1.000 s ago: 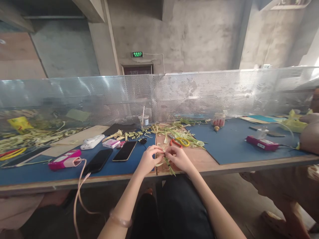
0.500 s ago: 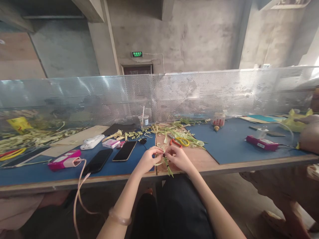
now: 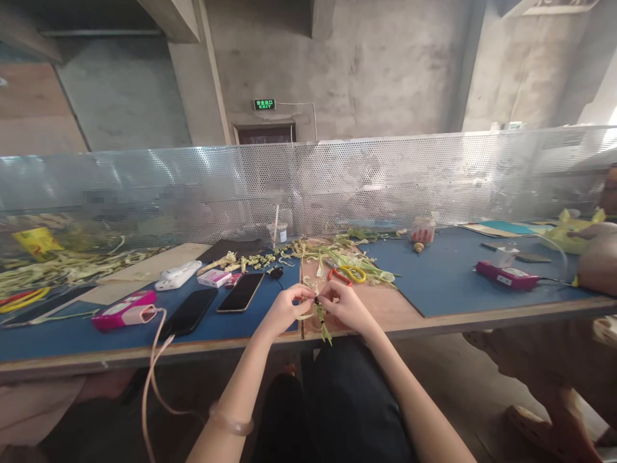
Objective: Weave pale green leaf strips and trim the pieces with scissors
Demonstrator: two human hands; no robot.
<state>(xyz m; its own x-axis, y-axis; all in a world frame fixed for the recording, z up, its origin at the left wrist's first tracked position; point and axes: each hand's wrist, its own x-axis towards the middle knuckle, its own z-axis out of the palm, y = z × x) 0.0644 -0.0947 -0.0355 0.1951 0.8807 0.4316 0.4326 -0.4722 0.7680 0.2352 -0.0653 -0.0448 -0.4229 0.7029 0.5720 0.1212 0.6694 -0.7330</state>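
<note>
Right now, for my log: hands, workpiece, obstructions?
Left hand, right hand: both at slim green leafy strip, dark-banded. Scissors with red and yellow handles just beyond, apparently not blocking.

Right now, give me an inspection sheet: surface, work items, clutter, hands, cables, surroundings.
Surface: blue tabletop, with a wood-coloured section before the person.
Work items: green strand at the fingertips; leaf strips and scissors beyond.
Clutter: phones, white device, pink-and-white box, cup with straw.
Hands: left hand and right hand pinching the strand's upper end.
Cables: pale pink cable hanging over the front edge; dark cable at right.
Surroundings: perforated metal screen, lit exit sign, co-worker's arm at right.
</note>
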